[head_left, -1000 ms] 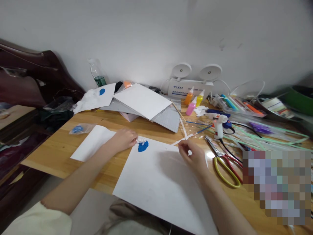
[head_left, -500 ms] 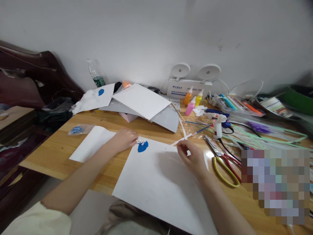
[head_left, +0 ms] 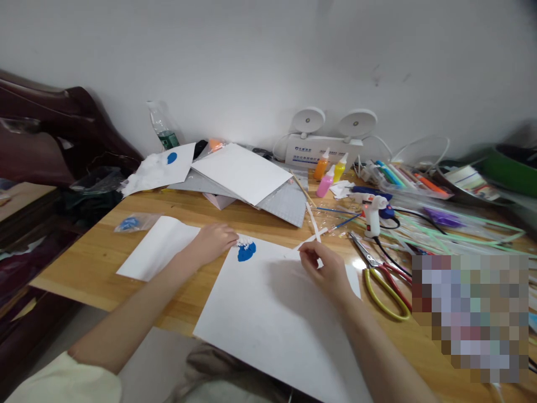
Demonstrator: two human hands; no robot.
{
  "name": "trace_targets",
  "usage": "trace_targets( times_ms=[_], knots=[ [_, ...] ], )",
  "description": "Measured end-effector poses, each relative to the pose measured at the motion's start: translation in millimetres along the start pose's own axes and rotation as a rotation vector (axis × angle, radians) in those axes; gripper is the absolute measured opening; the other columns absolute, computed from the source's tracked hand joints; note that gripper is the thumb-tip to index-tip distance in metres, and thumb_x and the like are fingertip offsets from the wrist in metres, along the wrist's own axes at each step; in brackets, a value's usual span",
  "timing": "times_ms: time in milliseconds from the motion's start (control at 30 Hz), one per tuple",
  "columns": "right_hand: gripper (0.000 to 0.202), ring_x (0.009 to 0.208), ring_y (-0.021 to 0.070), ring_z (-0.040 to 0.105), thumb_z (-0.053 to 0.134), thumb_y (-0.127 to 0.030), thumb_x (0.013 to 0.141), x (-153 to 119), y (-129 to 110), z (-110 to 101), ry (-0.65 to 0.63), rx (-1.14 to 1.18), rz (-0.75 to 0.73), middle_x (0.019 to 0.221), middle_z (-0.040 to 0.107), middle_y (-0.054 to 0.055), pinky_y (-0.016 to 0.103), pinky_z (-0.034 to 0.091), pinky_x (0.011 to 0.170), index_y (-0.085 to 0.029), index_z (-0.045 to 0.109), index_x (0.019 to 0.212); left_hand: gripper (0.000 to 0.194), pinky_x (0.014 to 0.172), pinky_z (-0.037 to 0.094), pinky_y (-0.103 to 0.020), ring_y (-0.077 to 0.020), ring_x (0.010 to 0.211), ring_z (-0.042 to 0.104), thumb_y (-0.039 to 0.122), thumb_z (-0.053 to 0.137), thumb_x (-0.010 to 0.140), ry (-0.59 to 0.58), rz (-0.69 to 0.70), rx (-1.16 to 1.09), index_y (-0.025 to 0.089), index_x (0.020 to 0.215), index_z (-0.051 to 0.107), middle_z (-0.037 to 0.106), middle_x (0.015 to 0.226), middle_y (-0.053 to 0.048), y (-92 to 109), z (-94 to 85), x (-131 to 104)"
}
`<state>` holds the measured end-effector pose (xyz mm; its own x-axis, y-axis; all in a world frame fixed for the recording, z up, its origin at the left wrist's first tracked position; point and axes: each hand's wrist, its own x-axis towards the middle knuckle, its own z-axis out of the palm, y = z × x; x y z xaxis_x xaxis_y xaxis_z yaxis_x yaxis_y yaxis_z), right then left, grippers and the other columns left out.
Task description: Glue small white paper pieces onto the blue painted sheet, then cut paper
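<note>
A large white sheet of paper (head_left: 268, 319) lies at the table's front edge, its near part over my lap. Near its far left corner is a flat blue shape (head_left: 246, 253) with small white bits (head_left: 244, 242) along its top. My left hand (head_left: 216, 243) rests at that corner, fingers bent together and fingertips beside the white bits; what they grip is hidden. Over the sheet's far right side, my right hand (head_left: 323, 266) is closed in a pinch, and anything between its fingertips is too small to name. Narrow white strips (head_left: 314, 224) lie just beyond it.
Scissors (head_left: 380, 280) with yellow and red handles and a white glue gun (head_left: 372, 215) lie on the right. Small paint bottles (head_left: 326, 182) stand behind. A folded white paper (head_left: 157, 249) and a bag with blue material (head_left: 130, 224) lie left. Stacked boards (head_left: 247, 173) are at the back.
My right hand has shifted slightly left and its fingers have curled a little. My left hand stays at the corner. The whole view has moved slightly.
</note>
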<state>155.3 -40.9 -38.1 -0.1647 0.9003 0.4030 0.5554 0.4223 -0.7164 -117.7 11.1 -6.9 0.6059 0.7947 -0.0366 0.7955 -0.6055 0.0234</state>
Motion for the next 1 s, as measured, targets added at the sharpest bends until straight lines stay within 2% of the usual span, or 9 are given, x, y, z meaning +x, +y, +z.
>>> trace_targets(
  times_ms=[167,333,600,700,867,1000],
  knots=[
    [0.006,0.054,0.0109,0.047,0.046,-0.015,0.077,0,1,-1,0.000,0.009,0.017,0.063,0.053,0.000,0.021,0.039,0.052,-0.018,0.052,0.077,0.025,0.074,0.038,-0.032,-0.0187,0.086,0.056,0.028,0.042,0.085,0.086,-0.037,-0.099,0.022,0.096,0.064,0.065,0.093,-0.003,1,9.2,-10],
    [0.007,0.053,0.0108,0.047,0.046,-0.015,0.076,-1,1,-1,0.002,-0.004,0.018,0.062,0.053,0.000,0.021,0.038,0.051,-0.018,0.052,0.077,0.029,0.074,0.037,-0.032,-0.0169,0.083,0.051,0.024,0.039,0.085,0.178,-0.083,-0.160,0.026,0.105,0.060,0.061,0.087,-0.003,4,20.1,-22],
    [0.007,0.052,0.0105,0.046,0.046,-0.015,0.076,-1,1,-2,0.004,-0.001,0.028,0.062,0.053,0.000,0.021,0.038,0.049,-0.018,0.052,0.078,0.033,0.081,0.038,-0.035,-0.0183,0.088,0.047,0.022,0.038,0.085,0.233,-0.115,-0.263,0.025,0.114,0.054,0.056,0.089,-0.004,10,32.4,-29],
    [0.007,0.053,0.0109,0.047,0.046,-0.016,0.076,0,2,-1,0.003,-0.006,0.034,0.062,0.053,0.000,0.021,0.039,0.051,-0.018,0.052,0.077,0.031,0.083,0.038,-0.034,-0.0178,0.091,0.047,0.023,0.039,0.085,0.264,-0.148,-0.346,0.025,0.110,0.057,0.055,0.091,-0.004,13,31.9,-28],
    [0.007,0.053,0.0110,0.046,0.046,-0.016,0.076,1,1,-1,0.002,-0.004,0.043,0.062,0.053,0.000,0.022,0.038,0.051,-0.018,0.052,0.075,0.027,0.082,0.041,-0.030,-0.0161,0.093,0.050,0.029,0.042,0.084,0.330,-0.295,-0.532,0.023,0.104,0.060,0.056,0.100,-0.004,12,27.5,-26],
    [0.006,0.053,0.0114,0.046,0.046,-0.016,0.076,0,1,-2,0.002,-0.008,0.050,0.062,0.053,0.000,0.022,0.038,0.051,-0.018,0.052,0.076,0.020,0.078,0.042,-0.031,-0.0173,0.089,0.053,0.032,0.046,0.081,0.350,-0.333,-0.550,0.022,0.087,0.062,0.060,0.091,-0.002,10,25.8,-24]
  ],
)
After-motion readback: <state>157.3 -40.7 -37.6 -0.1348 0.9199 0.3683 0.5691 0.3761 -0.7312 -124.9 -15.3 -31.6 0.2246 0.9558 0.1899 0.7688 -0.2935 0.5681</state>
